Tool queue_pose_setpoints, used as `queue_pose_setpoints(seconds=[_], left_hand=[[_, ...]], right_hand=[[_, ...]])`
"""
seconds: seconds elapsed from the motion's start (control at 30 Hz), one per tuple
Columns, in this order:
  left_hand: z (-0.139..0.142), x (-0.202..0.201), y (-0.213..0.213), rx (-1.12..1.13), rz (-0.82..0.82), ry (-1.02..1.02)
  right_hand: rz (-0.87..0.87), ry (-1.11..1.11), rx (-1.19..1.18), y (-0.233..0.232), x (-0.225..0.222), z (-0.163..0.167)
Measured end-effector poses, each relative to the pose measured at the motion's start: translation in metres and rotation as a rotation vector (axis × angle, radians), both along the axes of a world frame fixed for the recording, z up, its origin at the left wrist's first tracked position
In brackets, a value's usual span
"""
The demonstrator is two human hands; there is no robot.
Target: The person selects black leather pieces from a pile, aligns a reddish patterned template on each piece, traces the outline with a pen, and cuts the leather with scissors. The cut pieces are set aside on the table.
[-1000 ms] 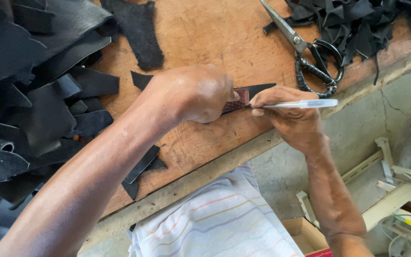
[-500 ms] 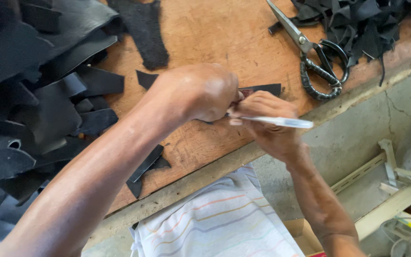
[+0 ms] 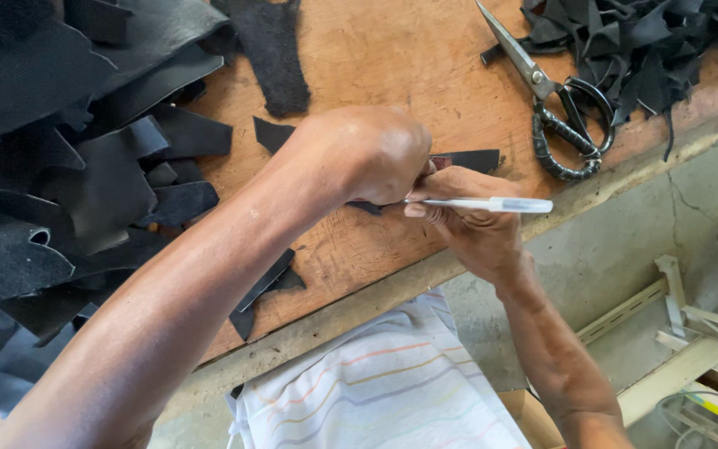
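While the strip (image 3: 474,159) lies flat on the board (image 3: 392,58) near its front edge, the left hand (image 3: 367,154) presses down on it, fingers curled over it. The right hand (image 3: 471,218) grips a pen (image 3: 492,204) (tip at the strip). Scissors (image 3: 554,100) lie beyond, scraps (image 3: 60,166) to the left.

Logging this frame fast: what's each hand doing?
Left hand: closed, pressing down the dark leather piece.
Right hand: closed on the white pen.
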State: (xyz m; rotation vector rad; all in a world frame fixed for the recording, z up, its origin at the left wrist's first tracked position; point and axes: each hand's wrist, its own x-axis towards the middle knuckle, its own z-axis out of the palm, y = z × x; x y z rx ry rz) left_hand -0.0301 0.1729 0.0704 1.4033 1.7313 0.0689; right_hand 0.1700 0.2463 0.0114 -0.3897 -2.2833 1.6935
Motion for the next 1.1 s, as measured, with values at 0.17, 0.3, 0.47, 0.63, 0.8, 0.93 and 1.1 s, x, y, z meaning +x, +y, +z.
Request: queue_pose_setpoints(seconds=[0.17,0.3,0.47,0.63,0.8,0.93,1.1], left_hand=[[-0.001,0.001,0.003,-0.020,-0.014,-0.009],[-0.004,0.000,0.003,-0.032,-0.030,-0.011],[-0.003,-0.003,0.004,0.039,-0.039,-0.011],[-0.003,-0.004,0.006,-0.066,-0.047,-0.004],[-0.011,-0.007,0.010,0.003,-0.096,0.004],[-0.017,-0.005,0.015,0.018,-0.138,0.010],[-0.024,-0.006,0.017,0.064,-0.136,0.002]], right_hand=[[0.018,0.009,0.265,-0.004,-0.005,0.004],[0.049,0.093,0.412,-0.009,-0.010,0.008],[0.064,0.079,0.390,-0.011,-0.013,0.012],[0.133,0.052,0.672,-0.030,-0.024,0.007],[0.084,0.063,0.498,-0.038,-0.033,0.012],[-0.011,-0.199,0.415,-0.052,-0.045,0.002],[0.080,0.087,0.525,-0.055,-0.048,-0.007]])
